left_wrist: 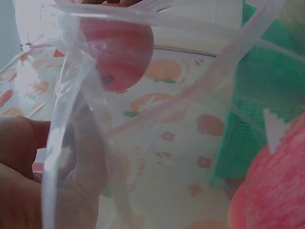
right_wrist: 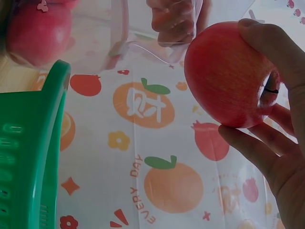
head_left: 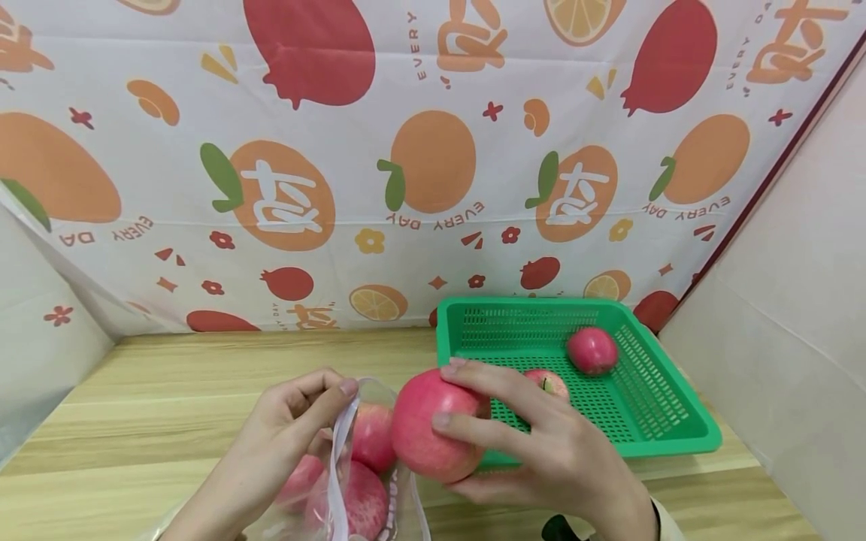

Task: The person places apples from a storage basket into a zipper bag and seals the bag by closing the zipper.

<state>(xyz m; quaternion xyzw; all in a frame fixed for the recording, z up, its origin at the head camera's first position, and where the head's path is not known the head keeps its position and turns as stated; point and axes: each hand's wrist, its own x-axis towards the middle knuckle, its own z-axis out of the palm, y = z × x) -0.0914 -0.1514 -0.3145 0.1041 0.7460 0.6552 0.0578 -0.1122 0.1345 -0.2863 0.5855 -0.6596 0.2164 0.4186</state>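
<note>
My right hand [head_left: 541, 436] grips a red apple [head_left: 436, 428] beside the mouth of a clear plastic bag [head_left: 338, 458]. In the right wrist view, the thumb and fingers spread around that apple [right_wrist: 228, 76], its stem end toward the palm. My left hand [head_left: 291, 428] pinches the bag's pale rim between thumb and fingers and holds it up. Several apples [head_left: 365, 496] lie inside the bag, seen through the film. In the left wrist view, the bag's film [left_wrist: 167, 119] hangs in front of the camera, and the left hand [left_wrist: 62, 176] shows at the left.
A green plastic basket [head_left: 676, 443] stands at the right on the wooden table [head_left: 169, 406]. In it are one apple [head_left: 592, 351] near the back and another apple [head_left: 549, 385] partly behind my right hand. A fruit-print sheet [head_left: 352, 165] hangs behind, with a pale side panel [head_left: 785, 300] at right.
</note>
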